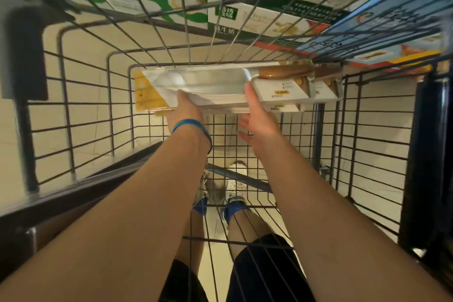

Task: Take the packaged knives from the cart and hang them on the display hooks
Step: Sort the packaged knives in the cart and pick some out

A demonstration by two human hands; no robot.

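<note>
Both hands on the packaged knives (220,86), stacked at the far end of the wire cart (73,110).
Left hand (183,109) is at the pack's near edge with its fingers hidden underneath, so can't tell the grip. Right hand (257,117) has its thumb on the edge, fingers straight and spread below. Hands are apart. Lower packs mostly covered, label text unreadable.

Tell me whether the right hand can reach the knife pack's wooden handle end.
Probably yes. The right hand is open with its thumb at the knife pack, beside the wooden handle; nothing lies between them, and the left hand holds the blade end.
</note>
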